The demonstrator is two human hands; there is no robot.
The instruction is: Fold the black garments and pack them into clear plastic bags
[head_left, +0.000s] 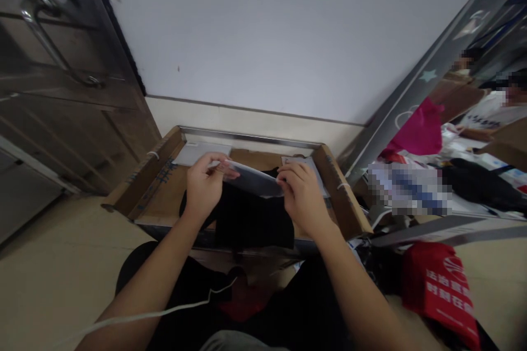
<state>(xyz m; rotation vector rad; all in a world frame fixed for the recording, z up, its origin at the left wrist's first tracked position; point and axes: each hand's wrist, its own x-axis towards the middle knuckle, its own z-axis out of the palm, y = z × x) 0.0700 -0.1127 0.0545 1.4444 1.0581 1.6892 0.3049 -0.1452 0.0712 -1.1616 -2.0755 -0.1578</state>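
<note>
A thin, flat, greyish sheet (pixel 254 180) with a pale upper edge is stretched between my two hands; whether it is card or plastic I cannot tell. My left hand (pixel 205 181) pinches its left end. At the right end, my right hand (pixel 302 192) grips it with bent fingers. Below the sheet, black cloth (pixel 253 225) lies in a cardboard-lined tray (pixel 162 200) and hangs over the near edge. White flat packets (pixel 201 153) rest at the tray's back left, and another pale flat packet (pixel 315 173) lies behind my right hand.
A white wall (pixel 263 38) rises behind the tray. On the left is a door with a metal handle (pixel 57 44). A cluttered table (pixel 473 219) stands to the right, with a person (pixel 489 112) beyond. A red printed bag (pixel 442 290) hangs low right. A white cord (pixel 164 312) crosses my left arm.
</note>
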